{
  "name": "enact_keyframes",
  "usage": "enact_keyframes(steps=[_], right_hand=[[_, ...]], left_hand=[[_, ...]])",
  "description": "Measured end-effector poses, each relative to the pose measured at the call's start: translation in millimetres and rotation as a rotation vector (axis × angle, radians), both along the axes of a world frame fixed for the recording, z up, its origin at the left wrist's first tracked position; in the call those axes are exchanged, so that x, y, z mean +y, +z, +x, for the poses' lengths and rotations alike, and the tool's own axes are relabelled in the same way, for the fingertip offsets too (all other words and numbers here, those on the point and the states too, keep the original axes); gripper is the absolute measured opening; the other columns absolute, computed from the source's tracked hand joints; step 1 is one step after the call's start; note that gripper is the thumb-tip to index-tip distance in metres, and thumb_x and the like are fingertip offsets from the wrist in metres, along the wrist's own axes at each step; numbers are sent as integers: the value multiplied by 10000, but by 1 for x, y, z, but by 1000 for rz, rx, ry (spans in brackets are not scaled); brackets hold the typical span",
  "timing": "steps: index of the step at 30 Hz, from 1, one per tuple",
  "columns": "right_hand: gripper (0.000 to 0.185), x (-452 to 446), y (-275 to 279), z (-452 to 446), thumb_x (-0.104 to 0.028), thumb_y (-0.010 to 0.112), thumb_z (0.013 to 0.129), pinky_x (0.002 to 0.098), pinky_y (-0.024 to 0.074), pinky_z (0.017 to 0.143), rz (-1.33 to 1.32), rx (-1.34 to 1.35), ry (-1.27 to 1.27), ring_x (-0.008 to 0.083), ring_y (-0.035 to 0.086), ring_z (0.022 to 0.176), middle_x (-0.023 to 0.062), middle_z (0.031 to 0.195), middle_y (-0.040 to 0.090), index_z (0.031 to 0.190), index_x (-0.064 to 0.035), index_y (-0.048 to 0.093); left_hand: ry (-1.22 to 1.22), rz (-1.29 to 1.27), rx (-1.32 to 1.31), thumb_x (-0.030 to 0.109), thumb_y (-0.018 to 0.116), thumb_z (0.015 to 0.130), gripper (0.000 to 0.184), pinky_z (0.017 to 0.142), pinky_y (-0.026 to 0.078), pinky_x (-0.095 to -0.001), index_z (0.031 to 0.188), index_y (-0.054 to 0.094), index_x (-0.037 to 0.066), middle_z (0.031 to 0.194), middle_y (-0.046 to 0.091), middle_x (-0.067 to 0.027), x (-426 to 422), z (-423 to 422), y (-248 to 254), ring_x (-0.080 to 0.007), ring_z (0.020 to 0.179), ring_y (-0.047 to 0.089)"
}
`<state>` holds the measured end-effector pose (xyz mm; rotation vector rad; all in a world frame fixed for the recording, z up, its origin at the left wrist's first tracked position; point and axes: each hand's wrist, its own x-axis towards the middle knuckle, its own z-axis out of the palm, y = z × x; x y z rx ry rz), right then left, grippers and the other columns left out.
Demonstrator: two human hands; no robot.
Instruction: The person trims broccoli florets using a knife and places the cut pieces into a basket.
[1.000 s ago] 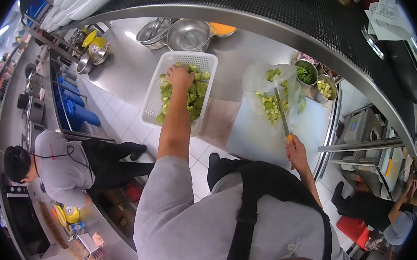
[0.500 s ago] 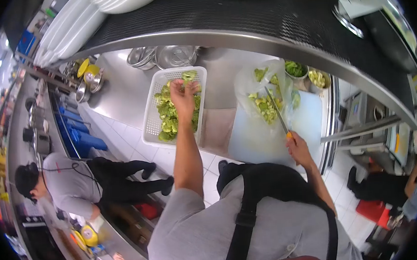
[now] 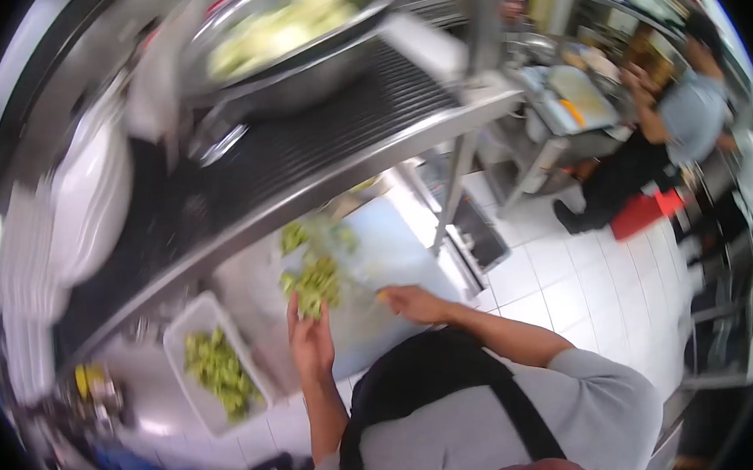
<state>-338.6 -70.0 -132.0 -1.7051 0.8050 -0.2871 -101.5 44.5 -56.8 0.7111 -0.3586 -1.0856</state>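
Observation:
My right hand (image 3: 418, 305) grips a knife (image 3: 383, 296) by its orange handle above the white cutting board (image 3: 394, 242); the blade is blurred and points toward the pile. Beside the board's left part, my left hand (image 3: 313, 344) has its thumb and fingers apart, at the near edge of cut leafy green pieces (image 3: 312, 283). Whether its fingertips touch them I cannot tell. A clear plastic bag (image 3: 333, 234) appears faintly around part of the pile. To the left, a white perforated crate (image 3: 176, 358) holds more green pieces (image 3: 220, 372).
Overhead runs a dark shelf (image 3: 300, 144) with a metal bowl (image 3: 287, 84) of pale green pieces and stacked white plates (image 3: 86, 198). Its steel leg (image 3: 456, 186) stands right of the board. Another person (image 3: 683, 122) stands at a far counter, near a red bin (image 3: 646, 214).
My head view has swung to the right. My left hand has moved from above the crate to the green pile by the board. The right hand still holds the knife.

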Motion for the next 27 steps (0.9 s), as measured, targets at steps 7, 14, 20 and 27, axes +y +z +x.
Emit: enact_keyframes(steps=[7,14,20,27], right_hand=[[398,8,19,-13,-256,590,1030,395,523,930,-159,-53,-43,352,696,1037,195,1159,720,1380,-70,623],[371,7,28,-32,-207,625,1025,381,510,984,-81,-55,-89,276,694,1101,177,1208,722,1363,-57,639],[349,9,38,-43,-166,579,1058,343,503,1026,52,-53,-108,220,675,1170,157,1251,727,1365,-9,636],[340,13,51,-48,-181,602,1059,330,523,937,55,-43,-89,215,693,1052,130,1240,736,1368,-48,648]], left_hand=[[-153,122,-37,81,580,1007,541,1249,340,-458,1507,406,-31,1518,463,-182,-15,-1,-39,-314,1419,454],[-33,384,-844,172,605,1042,381,1101,477,-437,1391,571,25,1423,582,-206,-29,10,-42,-372,1266,595],[-46,150,-129,4,633,1001,456,1164,456,-483,1434,495,-37,1361,578,-133,-44,25,-79,-270,1278,561],[102,323,-258,45,643,1016,397,979,576,-391,1397,544,-3,1234,654,-81,-50,18,-79,-177,1087,652]])
